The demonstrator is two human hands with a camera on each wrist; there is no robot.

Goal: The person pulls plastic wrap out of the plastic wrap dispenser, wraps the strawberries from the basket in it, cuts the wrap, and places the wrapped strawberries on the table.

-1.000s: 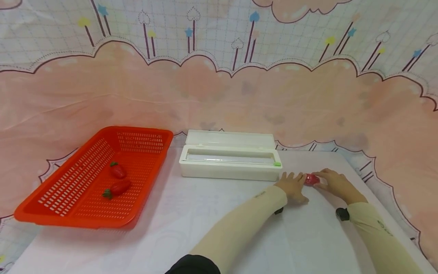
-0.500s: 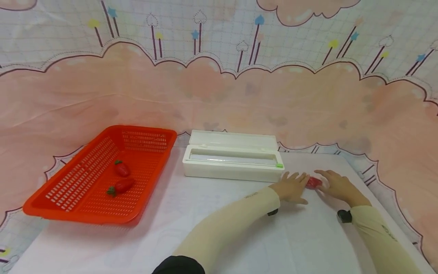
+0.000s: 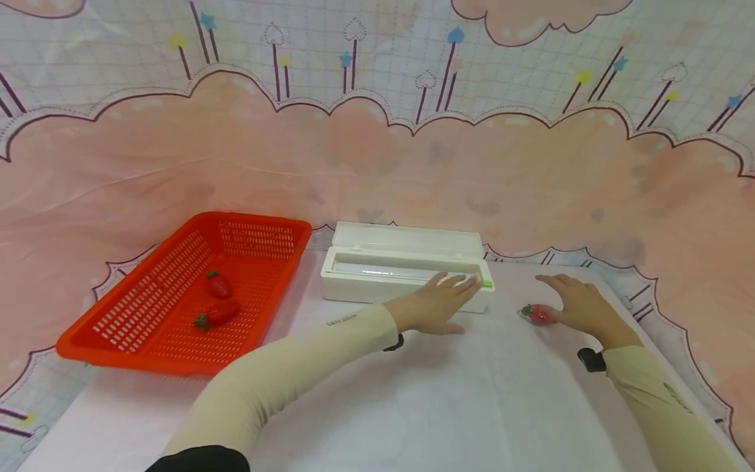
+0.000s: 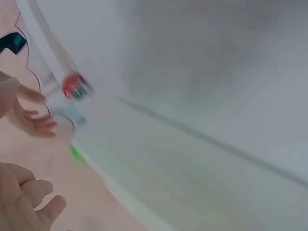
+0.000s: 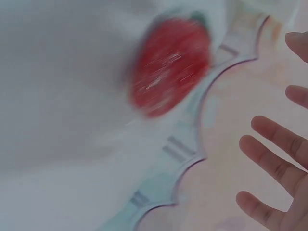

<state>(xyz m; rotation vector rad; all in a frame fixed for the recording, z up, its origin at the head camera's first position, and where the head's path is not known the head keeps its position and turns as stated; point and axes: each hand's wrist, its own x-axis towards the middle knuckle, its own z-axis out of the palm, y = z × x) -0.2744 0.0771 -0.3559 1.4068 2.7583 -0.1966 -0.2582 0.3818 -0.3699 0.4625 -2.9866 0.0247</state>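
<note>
A red strawberry (image 3: 538,314) with a green leafy top, its surface shiny as if in clear film, lies on the white table at the right. My right hand (image 3: 580,308) is just beside it with fingers spread; in the right wrist view the strawberry (image 5: 171,67) shows apart from the fingers (image 5: 269,154). In front of the long white cling film dispenser (image 3: 407,290), my left hand (image 3: 433,305) hovers with straight fingers and holds nothing. The dispenser's lid stands raised, and a strip of film shows in its slot.
An orange-red plastic basket (image 3: 277,288) stands at the left, with two more strawberries (image 3: 218,313) inside. A green slider (image 3: 487,284) sits at the dispenser's right end. Behind the table (image 3: 413,406) hangs a patterned cloth (image 3: 377,170).
My left hand has left the strawberry and moved left to the front of the dispenser. The right hand's fingers have spread and lifted off the strawberry, which now shows its green top.
</note>
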